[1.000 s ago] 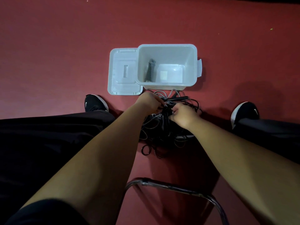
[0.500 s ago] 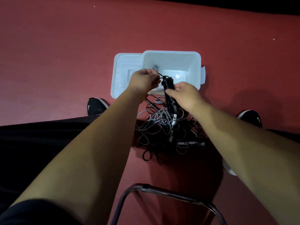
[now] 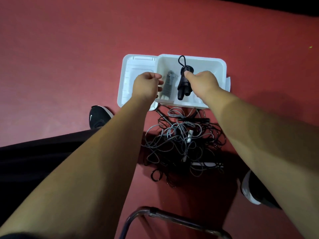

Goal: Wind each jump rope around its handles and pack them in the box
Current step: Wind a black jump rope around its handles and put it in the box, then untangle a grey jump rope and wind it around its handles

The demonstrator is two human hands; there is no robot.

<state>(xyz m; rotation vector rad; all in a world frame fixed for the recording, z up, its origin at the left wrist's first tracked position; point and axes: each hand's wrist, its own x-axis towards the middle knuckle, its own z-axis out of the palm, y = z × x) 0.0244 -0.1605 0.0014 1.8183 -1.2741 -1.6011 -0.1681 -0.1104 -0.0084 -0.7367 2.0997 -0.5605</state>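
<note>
Red carpet floor [image 3: 60, 57] is carrying a white box [image 3: 222, 66] at upper centre, lid [image 3: 131, 66] lying just left. A heap of tangled ropes [image 3: 181, 145] is sprawling below it.

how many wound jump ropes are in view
2: grey bundle lies in the box; black bundle in the right hand over it. The floor tangle may hide more.

glossy white plastic box [image 3: 222, 69], matt red carpet [image 3: 69, 57]

Red carpet floor [image 3: 69, 66], dim light, soft shadows lower centre. Bent metal tube frame [image 3: 172, 215] at bottom edge. Dark strip [image 3: 276, 4] along top right. Tiny yellow-green speck [image 3: 310, 47] upper right.
</note>
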